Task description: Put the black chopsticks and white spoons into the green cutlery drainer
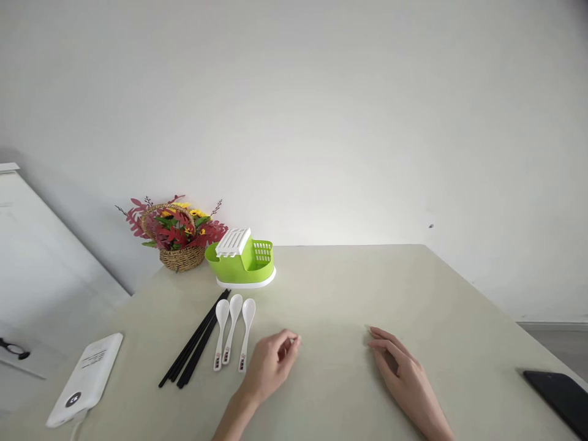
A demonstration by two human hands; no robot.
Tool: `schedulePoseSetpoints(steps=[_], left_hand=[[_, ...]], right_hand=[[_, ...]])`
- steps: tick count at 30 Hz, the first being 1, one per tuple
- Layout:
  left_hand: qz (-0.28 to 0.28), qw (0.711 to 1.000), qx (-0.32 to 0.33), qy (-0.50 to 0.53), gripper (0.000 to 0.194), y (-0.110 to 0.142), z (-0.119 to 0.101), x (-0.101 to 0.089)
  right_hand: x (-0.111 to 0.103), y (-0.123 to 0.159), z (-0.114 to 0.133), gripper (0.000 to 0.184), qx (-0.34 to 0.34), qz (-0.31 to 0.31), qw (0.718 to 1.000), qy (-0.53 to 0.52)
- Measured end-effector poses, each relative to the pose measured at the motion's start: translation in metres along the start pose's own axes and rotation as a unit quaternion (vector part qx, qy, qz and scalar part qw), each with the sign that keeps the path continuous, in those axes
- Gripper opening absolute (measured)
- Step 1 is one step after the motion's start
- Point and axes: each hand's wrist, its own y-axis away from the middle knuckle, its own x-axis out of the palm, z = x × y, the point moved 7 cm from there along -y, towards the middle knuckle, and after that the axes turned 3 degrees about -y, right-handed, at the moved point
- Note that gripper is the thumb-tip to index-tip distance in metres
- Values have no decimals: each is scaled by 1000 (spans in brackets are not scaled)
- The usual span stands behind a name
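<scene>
My left hand [272, 362] is over the table just right of the spoons. Its fingers are curled in towards the thumb, and I see nothing held in them. Farther right, my right hand [404, 380] rests low at the tabletop with its fingers stretched out, open and holding nothing. Three white spoons lie side by side, bowls away from me: a left spoon [221, 331], a middle spoon [232, 327] and a right spoon [246, 331]. Left of them, several black chopsticks [195, 346] lie slanted. Behind stands a green utensil holder [229, 268] with a white slatted top and white base.
A wicker basket [181, 259] of red and yellow flowers stands at the back left. A white power bank [87, 376] with a cable lies at the left edge, a black phone [558, 395] at the right. The pale table [349, 288] meets a wall [349, 122].
</scene>
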Motion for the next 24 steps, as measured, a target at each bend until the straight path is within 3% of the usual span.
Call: schedulePoseSetpoints(steps=[3,7,9,12,17,20,24], left_hand=[[-133,988,-77,31,37,10,24,-45],[-347,912,-217,-6,50,54,72,-118],[-386,884,-247,-95,52,73,88,-145],[-353,876,-251,-213,62,87,107,-162],[-258,868,-300,-299,69,96,137,-155],[-220,847,-293,-384,66,93,135,-153],[-96,824,-288,-478,47,77,123,-153]], right_hand=[[1,0,-2,26,-1,5,1000,3],[2,-1,-6,27,-5,4,1000,15],[2,-2,-8,28,-12,1,1000,20],[3,-3,-11,28,-20,4,999,26],[7,-4,-19,29,-18,17,999,27],[8,-5,-21,30,-23,15,999,26],[7,-6,-20,31,-32,6,999,31]])
